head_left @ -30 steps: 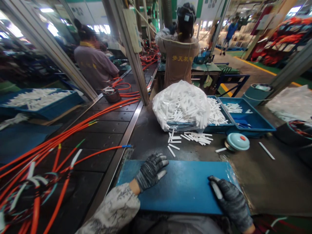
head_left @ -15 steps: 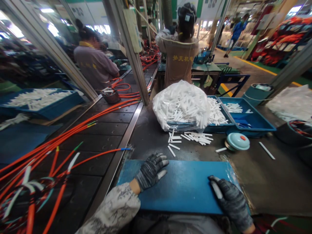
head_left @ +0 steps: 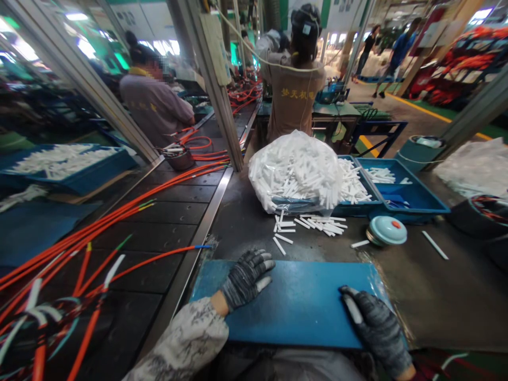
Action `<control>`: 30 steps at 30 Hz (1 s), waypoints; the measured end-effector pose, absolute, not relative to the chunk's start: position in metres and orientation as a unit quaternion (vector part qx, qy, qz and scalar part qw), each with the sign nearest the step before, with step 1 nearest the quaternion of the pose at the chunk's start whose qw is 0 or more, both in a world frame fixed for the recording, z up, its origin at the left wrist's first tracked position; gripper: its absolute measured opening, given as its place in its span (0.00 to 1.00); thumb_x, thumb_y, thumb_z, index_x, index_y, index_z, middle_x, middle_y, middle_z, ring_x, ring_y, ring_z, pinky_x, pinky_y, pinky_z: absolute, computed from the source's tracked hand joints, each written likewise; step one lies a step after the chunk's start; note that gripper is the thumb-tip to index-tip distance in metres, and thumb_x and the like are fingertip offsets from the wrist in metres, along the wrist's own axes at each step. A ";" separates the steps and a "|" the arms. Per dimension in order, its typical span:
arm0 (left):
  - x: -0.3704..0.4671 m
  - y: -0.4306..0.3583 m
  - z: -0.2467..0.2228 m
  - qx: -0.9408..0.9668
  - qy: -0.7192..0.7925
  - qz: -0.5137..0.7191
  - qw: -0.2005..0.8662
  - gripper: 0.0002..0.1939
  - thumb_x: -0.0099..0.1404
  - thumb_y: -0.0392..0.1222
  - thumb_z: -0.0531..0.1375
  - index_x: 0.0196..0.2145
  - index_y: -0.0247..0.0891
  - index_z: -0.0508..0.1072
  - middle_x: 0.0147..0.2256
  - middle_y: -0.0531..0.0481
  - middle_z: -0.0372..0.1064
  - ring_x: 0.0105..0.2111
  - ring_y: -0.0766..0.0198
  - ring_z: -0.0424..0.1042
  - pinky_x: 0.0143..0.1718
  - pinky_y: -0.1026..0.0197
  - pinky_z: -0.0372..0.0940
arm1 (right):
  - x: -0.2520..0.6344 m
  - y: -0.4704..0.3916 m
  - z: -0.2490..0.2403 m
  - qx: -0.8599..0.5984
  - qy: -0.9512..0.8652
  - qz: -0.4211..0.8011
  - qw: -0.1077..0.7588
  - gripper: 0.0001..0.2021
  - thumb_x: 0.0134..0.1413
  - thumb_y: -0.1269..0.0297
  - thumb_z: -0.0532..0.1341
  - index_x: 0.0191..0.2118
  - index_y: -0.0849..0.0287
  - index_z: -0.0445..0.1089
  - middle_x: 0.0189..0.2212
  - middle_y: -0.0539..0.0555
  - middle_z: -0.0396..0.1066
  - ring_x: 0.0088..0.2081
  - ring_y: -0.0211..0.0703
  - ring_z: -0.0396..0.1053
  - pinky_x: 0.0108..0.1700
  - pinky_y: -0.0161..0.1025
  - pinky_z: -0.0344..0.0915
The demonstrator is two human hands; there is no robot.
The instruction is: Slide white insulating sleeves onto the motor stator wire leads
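My left hand (head_left: 248,278), in a dark grey striped glove, rests on a blue mat (head_left: 297,301) at the table's front. Its fingers lie stretched out and it holds nothing. At the mat's right end lies my right hand (head_left: 373,323), gloved alike, palm down with fingers extended and nothing seen in it. Some of its fingertips are hidden beneath the hand. Beyond the mat lie several loose white tubes (head_left: 323,226). A clear bag of white tubes (head_left: 296,172) stands behind them, partly over a blue tray (head_left: 373,198).
Orange cables (head_left: 138,196) run along the dark conveyor (head_left: 170,227) on my left. A round light-blue container (head_left: 387,230) stands at right, near a divided blue bin (head_left: 420,196). A metal post (head_left: 216,90) rises beyond. Two co-workers (head_left: 296,79) work ahead.
The cable ends on the conveyor at left have shifted slightly left and toward me. People in the far right background have walked on. Both my hands have stayed still.
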State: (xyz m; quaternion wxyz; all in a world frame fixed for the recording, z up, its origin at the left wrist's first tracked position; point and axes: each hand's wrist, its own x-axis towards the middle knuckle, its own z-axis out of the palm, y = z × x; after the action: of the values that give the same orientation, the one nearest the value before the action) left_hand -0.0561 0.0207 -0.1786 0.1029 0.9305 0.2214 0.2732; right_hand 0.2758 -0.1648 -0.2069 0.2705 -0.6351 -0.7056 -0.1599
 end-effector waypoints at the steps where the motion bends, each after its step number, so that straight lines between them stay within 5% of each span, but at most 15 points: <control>1: -0.056 0.021 -0.179 0.931 0.221 0.273 0.103 0.16 0.71 0.40 0.59 0.55 0.41 0.69 0.53 0.43 0.73 0.55 0.54 0.72 0.58 0.46 0.68 | 0.275 -0.164 -0.206 -0.632 -0.708 -0.165 0.269 0.14 0.72 0.63 0.52 0.48 0.59 0.76 0.38 0.52 0.80 0.35 0.41 0.77 0.41 0.37 0.71; 30: -0.058 0.021 -0.180 0.934 0.224 0.259 0.105 0.16 0.71 0.40 0.59 0.56 0.42 0.69 0.54 0.43 0.72 0.56 0.54 0.71 0.59 0.45 0.68 | 0.276 -0.164 -0.204 -0.628 -0.711 -0.159 0.273 0.14 0.72 0.62 0.53 0.49 0.58 0.76 0.38 0.52 0.80 0.35 0.41 0.77 0.42 0.36 0.70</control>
State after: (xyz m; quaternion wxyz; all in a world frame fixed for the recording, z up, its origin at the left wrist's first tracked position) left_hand -0.0576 0.0215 -0.1796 0.1054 0.9336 0.2240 0.2590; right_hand 0.2761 -0.1642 -0.2040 0.2727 -0.6282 -0.7112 -0.1588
